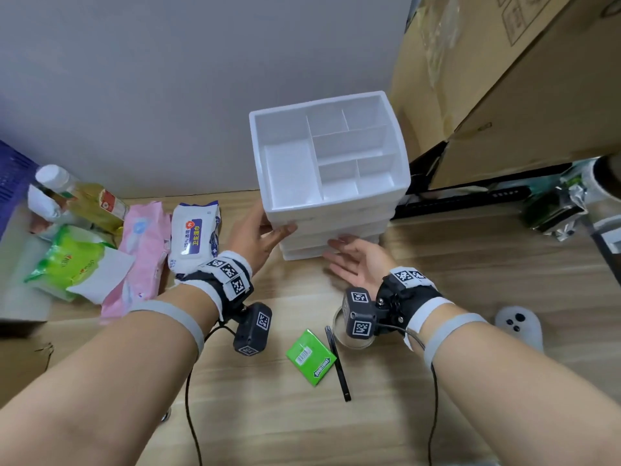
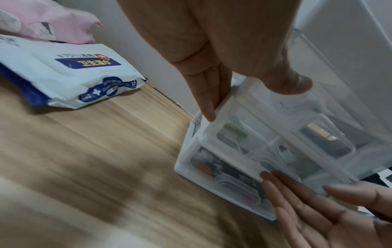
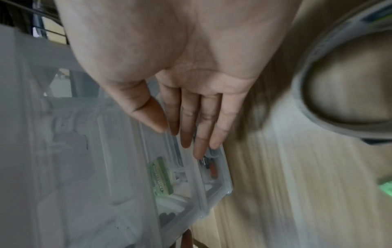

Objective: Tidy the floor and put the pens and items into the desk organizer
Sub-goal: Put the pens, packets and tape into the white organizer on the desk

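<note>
Behind the desk organizer (image 1: 331, 156), the left hand's (image 1: 258, 230) fingers vanish from the head view. Drawer contents show only as smears through the organizer's clear fronts. Left of the organizer, a blue crate (image 1: 13, 183) is cut by the frame edge; the tape roll (image 3: 347, 87) beside it is blurred.

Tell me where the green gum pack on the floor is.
In the head view the flat green gum pack lies on the wooden floor near centre, between the forearms, with the thin black pen beside it.
</note>
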The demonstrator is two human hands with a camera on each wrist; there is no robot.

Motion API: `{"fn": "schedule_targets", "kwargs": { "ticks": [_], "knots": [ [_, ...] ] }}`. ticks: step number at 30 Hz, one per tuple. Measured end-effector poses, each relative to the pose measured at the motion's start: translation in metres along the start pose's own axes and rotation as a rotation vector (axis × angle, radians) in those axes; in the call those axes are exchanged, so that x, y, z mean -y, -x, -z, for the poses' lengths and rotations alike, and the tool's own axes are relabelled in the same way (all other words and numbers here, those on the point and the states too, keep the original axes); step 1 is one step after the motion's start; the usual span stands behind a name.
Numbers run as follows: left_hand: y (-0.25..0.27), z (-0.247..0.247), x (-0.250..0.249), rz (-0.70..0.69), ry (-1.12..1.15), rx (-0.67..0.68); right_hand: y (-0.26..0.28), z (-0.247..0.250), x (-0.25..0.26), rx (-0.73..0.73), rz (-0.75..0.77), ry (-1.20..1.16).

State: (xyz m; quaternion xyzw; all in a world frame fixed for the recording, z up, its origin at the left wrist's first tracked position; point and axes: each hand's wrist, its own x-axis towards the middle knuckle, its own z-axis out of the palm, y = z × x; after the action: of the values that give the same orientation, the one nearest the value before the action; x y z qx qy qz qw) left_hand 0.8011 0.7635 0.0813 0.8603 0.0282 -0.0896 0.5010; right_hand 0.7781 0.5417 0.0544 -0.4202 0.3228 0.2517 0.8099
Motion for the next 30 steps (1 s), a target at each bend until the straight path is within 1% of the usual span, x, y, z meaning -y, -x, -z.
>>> {"fn": "schedule_targets", "kwargs": {
  "ticks": [3, 6, 8, 12, 15, 18, 21, 25, 26, 28, 30],
  "knots": [
    [0.011, 0.002, 0.004, 0.002, -0.019, -0.022, 0.008, -0.005, -0.008, 0.004, -0.003, 0.007],
    [0.015, 0.002, 0.005, 0.021, -0.070, -0.048, 0.016, -0.007, -0.014, -0.024, 0.020, 0.064],
    [0.015, 0.001, 0.001, 0.030, -0.121, -0.061, 0.022, -0.004, -0.019, -0.034, 0.022, 0.091],
    [0.017, 0.002, -0.004, 0.047, -0.153, -0.063, 0.039, 0.007, -0.033, -0.021, -0.010, 0.136],
    [0.022, 0.001, -0.009, 0.058, -0.134, -0.063, 0.055, 0.014, -0.040, -0.040, -0.019, 0.142],
    [0.028, -0.002, -0.009, 0.135, -0.051, -0.048, 0.069, 0.024, -0.046, -0.057, 0.003, 0.190],
    [0.038, -0.001, 0.002, 0.299, 0.052, 0.005, 0.077, 0.033, -0.053, -0.031, -0.001, 0.229],
    [0.059, 0.001, 0.011, 0.487, 0.098, 0.138, 0.082, 0.035, -0.061, -0.041, 0.012, 0.320],
    [0.065, 0.001, 0.013, 0.524, 0.126, 0.177, 0.084, 0.034, -0.063, -0.055, 0.006, 0.380],
    [0.076, 0.003, 0.016, 0.561, 0.177, 0.242, 0.088, 0.032, -0.072, -0.058, -0.053, 0.567],
    [0.084, 0.004, 0.021, 0.562, 0.192, 0.304, 0.089, 0.028, -0.087, -0.001, -0.112, 0.800]
  ]
}}
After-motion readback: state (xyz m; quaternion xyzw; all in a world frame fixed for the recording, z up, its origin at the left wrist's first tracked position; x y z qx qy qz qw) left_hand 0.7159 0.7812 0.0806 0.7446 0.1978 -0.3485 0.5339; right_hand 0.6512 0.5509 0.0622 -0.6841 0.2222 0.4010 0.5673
